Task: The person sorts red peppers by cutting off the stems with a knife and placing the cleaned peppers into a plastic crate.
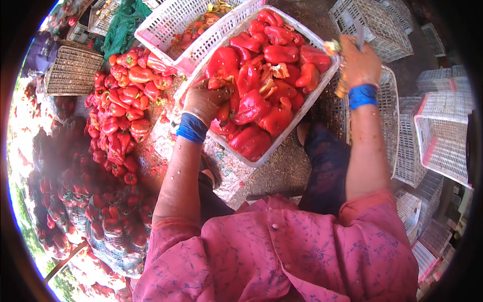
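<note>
My left hand [204, 102], with a blue band at the wrist, is closed on a red bell pepper [219, 82] at the left side of a white crate [255, 162]. Its fingers partly hide that pepper. The crate is heaped with red bell peppers [251, 106], some cut open and showing pale insides. Beyond the crate's right edge, my right hand [361, 64] grips a knife [359, 33], blade pointing up and away. Pale yellow-green pepper scraps [332, 47] show beside its fingers.
A pinkish-white crate [186, 64] with pepper scraps stands at the far left. Whole red peppers [119, 108] are piled on the floor. Filled net sacks [113, 226] stand at the left. Another crate [393, 121] sits under my right forearm; stacked crates [445, 133] line the right.
</note>
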A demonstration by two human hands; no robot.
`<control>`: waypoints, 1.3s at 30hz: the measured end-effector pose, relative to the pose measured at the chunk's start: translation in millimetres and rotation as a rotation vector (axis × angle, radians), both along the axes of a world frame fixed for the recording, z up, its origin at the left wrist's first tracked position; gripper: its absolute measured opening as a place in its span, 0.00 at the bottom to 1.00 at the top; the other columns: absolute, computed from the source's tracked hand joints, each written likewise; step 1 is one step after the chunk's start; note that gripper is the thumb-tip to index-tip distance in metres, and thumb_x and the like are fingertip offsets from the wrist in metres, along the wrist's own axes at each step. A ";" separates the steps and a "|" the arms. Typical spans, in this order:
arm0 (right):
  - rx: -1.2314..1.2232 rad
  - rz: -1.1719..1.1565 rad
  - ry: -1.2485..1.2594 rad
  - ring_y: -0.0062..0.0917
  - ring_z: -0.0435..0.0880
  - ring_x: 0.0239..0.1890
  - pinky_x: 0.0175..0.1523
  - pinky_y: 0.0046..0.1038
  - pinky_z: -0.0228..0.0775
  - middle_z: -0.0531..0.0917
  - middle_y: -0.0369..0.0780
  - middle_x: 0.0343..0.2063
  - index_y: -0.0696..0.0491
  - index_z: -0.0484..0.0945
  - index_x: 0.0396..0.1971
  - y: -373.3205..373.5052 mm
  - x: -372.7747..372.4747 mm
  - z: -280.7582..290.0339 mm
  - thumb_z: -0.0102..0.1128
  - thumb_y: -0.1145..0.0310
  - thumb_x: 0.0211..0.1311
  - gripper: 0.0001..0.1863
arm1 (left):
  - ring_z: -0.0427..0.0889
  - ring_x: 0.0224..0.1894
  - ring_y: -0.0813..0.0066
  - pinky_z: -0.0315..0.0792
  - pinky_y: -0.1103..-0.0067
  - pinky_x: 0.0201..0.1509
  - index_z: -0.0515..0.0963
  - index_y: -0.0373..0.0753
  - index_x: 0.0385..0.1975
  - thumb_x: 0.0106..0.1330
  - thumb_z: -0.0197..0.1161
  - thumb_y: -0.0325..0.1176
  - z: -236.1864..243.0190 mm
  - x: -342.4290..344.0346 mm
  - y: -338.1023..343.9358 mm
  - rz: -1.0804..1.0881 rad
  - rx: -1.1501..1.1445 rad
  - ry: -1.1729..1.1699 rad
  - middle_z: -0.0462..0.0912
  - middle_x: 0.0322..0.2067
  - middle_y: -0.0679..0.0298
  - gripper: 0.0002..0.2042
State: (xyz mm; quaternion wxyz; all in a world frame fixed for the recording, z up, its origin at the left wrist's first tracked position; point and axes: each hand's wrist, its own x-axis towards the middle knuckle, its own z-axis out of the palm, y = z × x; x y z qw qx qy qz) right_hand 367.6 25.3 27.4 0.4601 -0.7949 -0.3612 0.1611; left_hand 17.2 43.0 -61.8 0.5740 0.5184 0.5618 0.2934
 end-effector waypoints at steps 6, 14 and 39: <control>-0.557 -0.005 -0.591 0.53 0.83 0.47 0.51 0.43 0.74 0.84 0.56 0.43 0.55 0.84 0.45 -63.6 109.7 -1.5 0.49 0.48 0.68 0.26 | 0.85 0.32 0.80 0.80 0.79 0.38 0.84 0.36 0.43 0.59 0.73 0.33 -9.7 35.2 1.4 0.205 0.218 0.042 0.88 0.31 0.66 0.14; -0.436 -0.202 -0.303 0.35 0.85 0.49 0.52 0.35 0.75 0.87 0.46 0.48 0.54 0.80 0.57 -151.4 163.5 -35.4 0.61 0.64 0.65 0.22 | 0.86 0.44 0.51 0.79 0.62 0.49 0.82 0.47 0.45 0.61 0.64 0.54 -0.4 146.0 40.8 -0.325 0.251 0.687 0.87 0.39 0.53 0.20; 0.301 0.402 1.836 0.25 0.84 0.40 0.46 0.35 0.80 0.84 0.42 0.54 0.55 0.75 0.61 -58.2 75.8 -6.9 0.47 0.56 0.78 0.23 | 0.84 0.49 0.50 0.77 0.60 0.52 0.80 0.41 0.48 0.59 0.68 0.50 7.1 123.2 68.2 -0.284 0.368 0.570 0.84 0.44 0.51 0.23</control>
